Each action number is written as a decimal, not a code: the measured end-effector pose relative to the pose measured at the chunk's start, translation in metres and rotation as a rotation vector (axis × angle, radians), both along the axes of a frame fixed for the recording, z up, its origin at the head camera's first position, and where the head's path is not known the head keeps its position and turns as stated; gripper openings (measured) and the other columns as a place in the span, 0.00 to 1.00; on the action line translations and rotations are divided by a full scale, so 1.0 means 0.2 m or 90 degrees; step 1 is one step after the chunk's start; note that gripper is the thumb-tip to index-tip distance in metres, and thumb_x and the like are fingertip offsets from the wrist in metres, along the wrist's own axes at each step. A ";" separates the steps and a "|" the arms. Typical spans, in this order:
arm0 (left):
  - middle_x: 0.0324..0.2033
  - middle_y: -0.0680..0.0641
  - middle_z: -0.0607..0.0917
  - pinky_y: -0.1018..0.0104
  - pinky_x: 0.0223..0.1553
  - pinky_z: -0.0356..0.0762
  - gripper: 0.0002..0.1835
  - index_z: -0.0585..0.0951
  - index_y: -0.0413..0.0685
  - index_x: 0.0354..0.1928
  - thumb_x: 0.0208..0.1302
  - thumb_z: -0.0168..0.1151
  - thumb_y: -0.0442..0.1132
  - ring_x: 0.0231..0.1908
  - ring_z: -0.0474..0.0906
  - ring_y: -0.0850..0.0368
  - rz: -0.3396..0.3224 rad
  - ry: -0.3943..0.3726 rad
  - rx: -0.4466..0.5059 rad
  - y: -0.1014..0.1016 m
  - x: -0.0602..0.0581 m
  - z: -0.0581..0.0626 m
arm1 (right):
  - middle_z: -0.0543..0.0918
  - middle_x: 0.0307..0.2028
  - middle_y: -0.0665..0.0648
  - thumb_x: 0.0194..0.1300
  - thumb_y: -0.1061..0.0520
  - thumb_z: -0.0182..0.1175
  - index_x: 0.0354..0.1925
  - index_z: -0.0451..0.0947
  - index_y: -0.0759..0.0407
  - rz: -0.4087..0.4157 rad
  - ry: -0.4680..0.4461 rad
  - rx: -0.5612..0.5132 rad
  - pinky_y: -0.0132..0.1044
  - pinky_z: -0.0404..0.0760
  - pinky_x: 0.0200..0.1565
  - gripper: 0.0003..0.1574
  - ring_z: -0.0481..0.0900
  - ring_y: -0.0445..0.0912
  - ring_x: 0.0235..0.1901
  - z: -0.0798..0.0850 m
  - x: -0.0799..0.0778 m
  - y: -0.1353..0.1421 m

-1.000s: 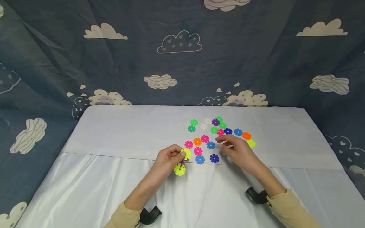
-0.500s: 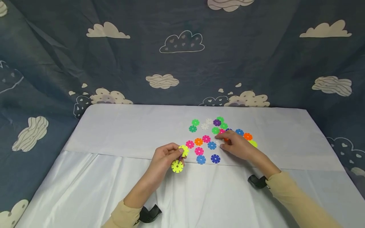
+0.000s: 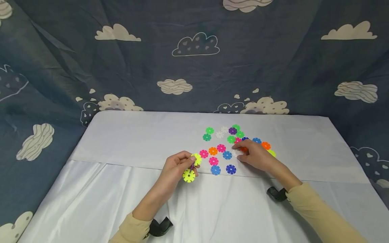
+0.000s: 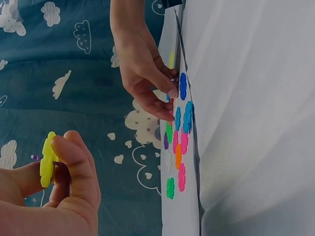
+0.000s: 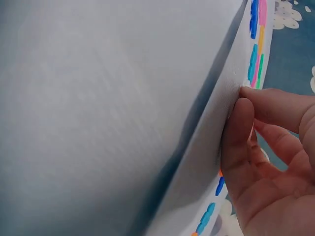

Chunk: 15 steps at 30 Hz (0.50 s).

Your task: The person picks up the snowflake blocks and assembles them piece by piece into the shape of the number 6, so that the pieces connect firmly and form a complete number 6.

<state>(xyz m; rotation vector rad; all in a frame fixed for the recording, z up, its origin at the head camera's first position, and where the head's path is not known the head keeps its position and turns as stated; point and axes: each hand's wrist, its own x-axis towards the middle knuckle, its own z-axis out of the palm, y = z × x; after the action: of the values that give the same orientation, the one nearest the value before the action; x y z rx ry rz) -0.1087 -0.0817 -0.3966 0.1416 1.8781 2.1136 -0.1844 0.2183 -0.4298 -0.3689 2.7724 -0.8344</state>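
Pinch: L hand (image 3: 177, 165) on yellow disc (image 3: 198, 159); R hand (image 3: 257, 156) nr white disc (image 3: 235, 153), grip unclear.

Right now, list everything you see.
Held discs: three, yellow and purple, left
Green discs: five, green, far
White discs: three, white, far and middle
Loose purple disc: one, purple, far
Pink discs: four, pink, middle
Orange discs: three, orange, middle and right
Blue discs: five, blue shades, near and right
Loose yellow disc: one, yellow, right
Table: one, white, under discs
Backdrop: one, dark, behind table
Wrist pieces: two, black, at wrists
Sleeves: two, beige, forearms
Left hand: one, pinching held discs
Right hand: one, beside white disc
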 end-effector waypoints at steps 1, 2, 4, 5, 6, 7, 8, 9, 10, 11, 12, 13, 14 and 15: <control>0.29 0.42 0.83 0.71 0.31 0.77 0.12 0.76 0.34 0.42 0.73 0.56 0.39 0.28 0.81 0.54 -0.001 0.000 -0.002 0.00 0.00 0.00 | 0.77 0.57 0.63 0.60 0.62 0.69 0.57 0.80 0.54 0.000 -0.004 -0.003 0.57 0.74 0.57 0.25 0.70 0.60 0.59 0.00 0.00 0.00; 0.29 0.41 0.83 0.71 0.31 0.77 0.12 0.76 0.34 0.42 0.73 0.56 0.39 0.28 0.81 0.54 -0.003 -0.001 -0.003 0.00 0.00 0.00 | 0.77 0.56 0.63 0.60 0.62 0.69 0.57 0.80 0.54 0.000 -0.008 -0.004 0.56 0.74 0.56 0.25 0.70 0.61 0.58 0.00 0.00 0.00; 0.29 0.40 0.83 0.71 0.31 0.77 0.11 0.76 0.34 0.42 0.73 0.56 0.39 0.28 0.80 0.54 -0.006 -0.002 -0.001 0.00 0.00 0.00 | 0.77 0.55 0.63 0.60 0.62 0.69 0.57 0.80 0.54 -0.003 -0.014 -0.004 0.54 0.76 0.55 0.25 0.71 0.59 0.56 0.00 -0.01 0.00; 0.29 0.40 0.83 0.71 0.31 0.76 0.12 0.76 0.34 0.42 0.73 0.56 0.39 0.28 0.80 0.54 -0.007 -0.003 -0.002 0.00 0.00 0.00 | 0.78 0.54 0.62 0.60 0.62 0.69 0.56 0.80 0.54 -0.005 -0.017 -0.003 0.52 0.77 0.54 0.25 0.72 0.58 0.54 0.00 -0.01 0.00; 0.29 0.40 0.83 0.71 0.31 0.76 0.12 0.76 0.34 0.42 0.73 0.56 0.39 0.28 0.80 0.54 -0.008 -0.004 -0.002 0.00 0.00 0.00 | 0.78 0.53 0.62 0.60 0.62 0.69 0.56 0.81 0.54 -0.003 -0.018 -0.004 0.51 0.78 0.52 0.24 0.72 0.57 0.53 0.00 -0.01 0.00; 0.29 0.40 0.83 0.71 0.31 0.76 0.12 0.76 0.34 0.42 0.73 0.56 0.39 0.28 0.80 0.54 -0.008 -0.004 -0.002 0.00 0.00 0.00 | 0.79 0.51 0.61 0.60 0.62 0.70 0.55 0.81 0.54 0.001 -0.018 -0.006 0.49 0.79 0.51 0.24 0.73 0.56 0.51 0.00 -0.01 0.00; 0.29 0.40 0.83 0.71 0.31 0.76 0.12 0.76 0.34 0.42 0.73 0.56 0.39 0.28 0.80 0.54 -0.009 -0.005 -0.001 0.00 0.01 0.00 | 0.79 0.49 0.61 0.59 0.62 0.70 0.55 0.81 0.55 0.003 -0.020 -0.008 0.48 0.79 0.50 0.24 0.73 0.55 0.49 0.00 -0.01 0.00; 0.29 0.41 0.83 0.71 0.31 0.76 0.12 0.76 0.34 0.42 0.73 0.56 0.39 0.28 0.80 0.54 -0.009 -0.007 -0.002 0.00 0.01 0.00 | 0.80 0.48 0.60 0.59 0.63 0.70 0.54 0.81 0.55 0.004 -0.021 -0.010 0.47 0.79 0.50 0.23 0.73 0.54 0.48 0.00 -0.01 0.00; 0.29 0.42 0.83 0.71 0.31 0.76 0.12 0.76 0.34 0.42 0.73 0.56 0.39 0.28 0.80 0.54 -0.009 -0.008 -0.003 0.00 0.01 0.00 | 0.80 0.47 0.59 0.59 0.63 0.70 0.52 0.81 0.55 0.007 -0.021 -0.014 0.48 0.79 0.50 0.22 0.73 0.54 0.48 0.01 -0.01 0.00; 0.29 0.43 0.83 0.71 0.32 0.76 0.12 0.76 0.34 0.42 0.73 0.56 0.39 0.28 0.80 0.54 -0.010 -0.008 -0.004 0.01 0.01 0.00 | 0.80 0.47 0.59 0.59 0.63 0.70 0.51 0.80 0.56 0.009 -0.022 -0.018 0.48 0.79 0.51 0.21 0.73 0.54 0.48 0.01 -0.01 0.00; 0.29 0.43 0.83 0.70 0.32 0.76 0.11 0.76 0.34 0.42 0.73 0.56 0.39 0.28 0.80 0.54 -0.010 -0.007 -0.005 0.01 0.01 0.00 | 0.79 0.47 0.59 0.58 0.64 0.70 0.50 0.80 0.56 0.011 -0.022 -0.022 0.49 0.78 0.53 0.20 0.73 0.55 0.49 0.00 -0.01 0.00; 0.29 0.43 0.83 0.70 0.32 0.76 0.11 0.76 0.34 0.42 0.73 0.56 0.39 0.28 0.80 0.54 -0.011 -0.007 -0.006 0.01 0.01 0.00 | 0.79 0.47 0.59 0.58 0.64 0.70 0.49 0.79 0.56 0.011 -0.022 -0.026 0.50 0.78 0.53 0.19 0.74 0.55 0.49 0.00 -0.01 0.00; 0.29 0.43 0.83 0.70 0.32 0.76 0.11 0.76 0.34 0.42 0.73 0.56 0.39 0.28 0.80 0.54 -0.011 -0.007 -0.005 0.01 0.01 0.00 | 0.79 0.47 0.59 0.58 0.64 0.70 0.48 0.78 0.55 0.008 -0.020 -0.027 0.51 0.78 0.54 0.19 0.74 0.55 0.49 0.00 0.00 0.01; 0.29 0.43 0.83 0.70 0.32 0.76 0.11 0.77 0.34 0.42 0.73 0.56 0.38 0.28 0.80 0.54 -0.011 -0.007 -0.006 0.01 0.01 0.00 | 0.80 0.47 0.59 0.59 0.64 0.70 0.48 0.77 0.54 0.005 -0.015 -0.027 0.51 0.78 0.54 0.19 0.74 0.55 0.49 0.00 0.00 0.00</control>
<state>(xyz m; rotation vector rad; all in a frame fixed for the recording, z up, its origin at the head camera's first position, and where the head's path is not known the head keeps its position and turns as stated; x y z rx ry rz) -0.1057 -0.0802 -0.3960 0.1438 1.8739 2.0899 -0.1838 0.2192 -0.4298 -0.3752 2.7328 -0.8904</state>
